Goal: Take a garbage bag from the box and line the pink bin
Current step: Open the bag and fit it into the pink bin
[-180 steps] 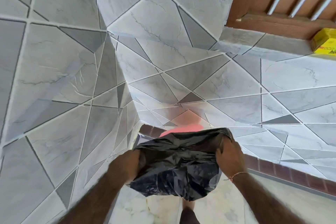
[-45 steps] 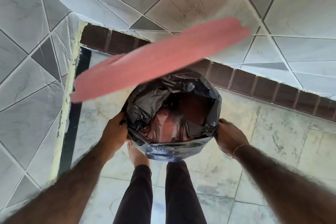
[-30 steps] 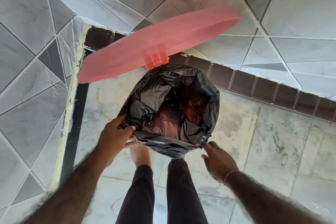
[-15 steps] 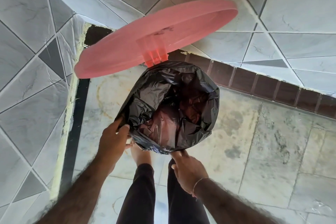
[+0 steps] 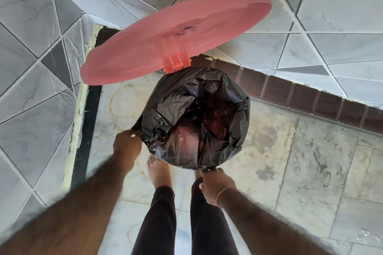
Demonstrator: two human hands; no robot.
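Observation:
The black garbage bag [image 5: 192, 118] is spread over the round mouth of the pink bin, folded over its rim, and hides the bin's body. Pink shows faintly through the bag's bottom. The bin's pink lid [image 5: 176, 37] stands tilted open behind the bag. My left hand [image 5: 126, 144] pinches the bag's edge at the bin's left side. At the near rim my right hand [image 5: 215, 184] has its fingers on the bag's folded edge. The box of bags is out of view.
The bin stands in a corner of grey tiled walls [image 5: 37, 64] with a dark brown skirting [image 5: 310, 99]. The floor is stained marble tile [image 5: 300, 161]. My bare left foot [image 5: 158, 172] and dark trouser legs [image 5: 157, 219] are just in front of the bin.
The bag, first held open above the bin, now sits in it with its edge over the rim. My right hand came from the bin's right side to its near rim. The lid swung further open.

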